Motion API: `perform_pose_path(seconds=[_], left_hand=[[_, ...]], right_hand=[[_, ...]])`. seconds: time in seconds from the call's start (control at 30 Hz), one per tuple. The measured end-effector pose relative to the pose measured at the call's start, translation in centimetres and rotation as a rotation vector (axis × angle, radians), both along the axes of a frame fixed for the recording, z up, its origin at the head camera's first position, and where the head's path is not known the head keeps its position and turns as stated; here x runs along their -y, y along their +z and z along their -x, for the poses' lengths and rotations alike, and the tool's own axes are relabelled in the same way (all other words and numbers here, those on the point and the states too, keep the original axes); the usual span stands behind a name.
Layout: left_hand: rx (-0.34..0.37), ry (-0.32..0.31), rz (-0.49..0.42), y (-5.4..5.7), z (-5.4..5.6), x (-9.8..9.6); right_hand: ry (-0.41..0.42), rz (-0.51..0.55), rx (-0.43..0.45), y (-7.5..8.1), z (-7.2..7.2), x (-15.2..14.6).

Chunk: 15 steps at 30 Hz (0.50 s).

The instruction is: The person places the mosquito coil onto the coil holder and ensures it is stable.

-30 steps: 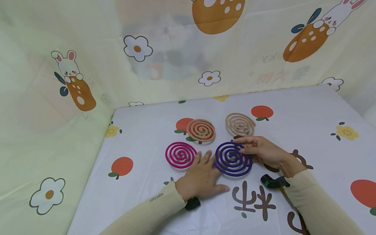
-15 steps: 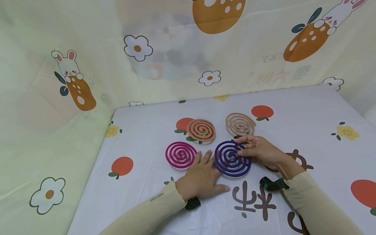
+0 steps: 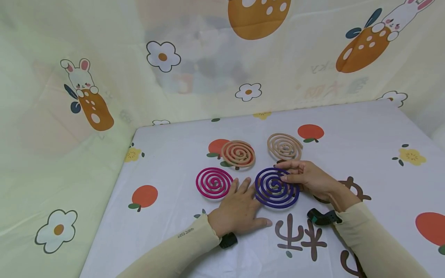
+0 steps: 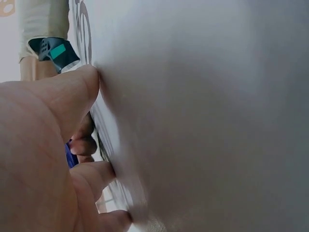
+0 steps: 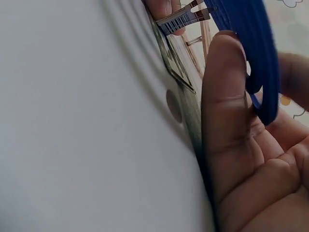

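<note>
In the head view a dark blue mosquito coil [image 3: 276, 184] is tilted slightly toward the camera. My right hand [image 3: 314, 181] pinches its right side between thumb and fingers. The right wrist view shows that coil edge-on, with a thin slotted metal stand [image 5: 181, 21] rising under it from a flat metal strip on the table. My left hand [image 3: 238, 208] lies palm down with fingers spread, its tips partly behind the coil's left edge. A left fingertip [image 5: 159, 7] reaches down beside the stand. Left of that hand lies a magenta mosquito coil [image 3: 215, 183].
Farther back lie two tan mosquito coils, a left one [image 3: 240, 153] and a right one [image 3: 286, 148]. The tabletop cloth [image 3: 174, 158] carries printed fruit, flowers and lettering. A patterned cloth wall [image 3: 205, 77] closes the back and the left side.
The blue coil shifts slightly left and then back right in my right hand. My left hand and the other coils stay where they were.
</note>
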<state>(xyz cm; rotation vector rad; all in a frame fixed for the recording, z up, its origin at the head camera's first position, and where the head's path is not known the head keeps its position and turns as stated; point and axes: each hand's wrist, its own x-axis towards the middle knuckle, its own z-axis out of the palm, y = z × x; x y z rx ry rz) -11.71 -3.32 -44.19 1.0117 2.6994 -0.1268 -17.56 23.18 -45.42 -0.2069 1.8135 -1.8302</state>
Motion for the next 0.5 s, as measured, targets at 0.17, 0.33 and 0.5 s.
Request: perform_pose_path(seconds=[0.17, 0.33, 0.5], left_hand=[[0.005, 0.002, -0.005, -0.09, 0.09, -0.01], [0.004, 0.002, -0.010, -0.05, 0.05, -0.01], [0.010, 0.004, -0.005, 0.00, 0.05, 0.03]], right_hand=[[0.019, -0.007, -0.014, -0.12, 0.09, 0.01], [0.012, -0.016, -0.003, -0.12, 0.21, -0.06], [0.014, -0.025, -0.001, -0.06, 0.46, -0.10]])
